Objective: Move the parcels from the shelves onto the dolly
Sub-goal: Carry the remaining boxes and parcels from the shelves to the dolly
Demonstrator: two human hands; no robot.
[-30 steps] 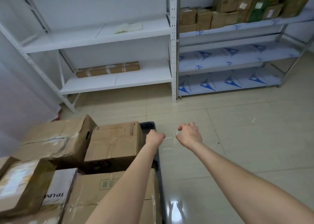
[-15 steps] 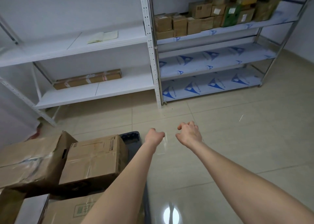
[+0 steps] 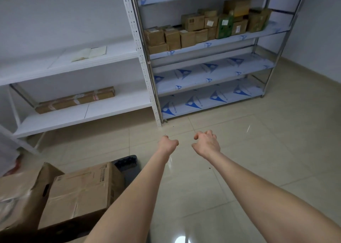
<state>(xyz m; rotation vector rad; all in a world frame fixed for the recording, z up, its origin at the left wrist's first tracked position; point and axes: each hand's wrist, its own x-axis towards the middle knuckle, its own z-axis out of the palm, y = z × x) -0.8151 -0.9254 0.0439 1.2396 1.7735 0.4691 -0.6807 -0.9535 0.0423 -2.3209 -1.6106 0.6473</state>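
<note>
Since the earlier frame the white shelf (image 3: 110, 106) and steel shelf (image 3: 212, 75) have drawn nearer, and the dolly (image 3: 127, 162) has dropped back left. Only its dark corner shows. The rest is hidden under boxes (image 3: 81, 193) that are cut off at the frame edge. Parcel labels are unreadable. Both arms reach forward. The left hand (image 3: 168, 144) and right hand (image 3: 206, 144) are curled, holding nothing. A long parcel (image 3: 75, 99) lies on the white shelf, and small parcels (image 3: 192, 22) crowd the steel shelf.

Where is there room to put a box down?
Bare: the two film-covered metal shelves below the small boxes, and the white board right of the long parcel. Crowded: the small boxes' shelf and the dolly.
</note>
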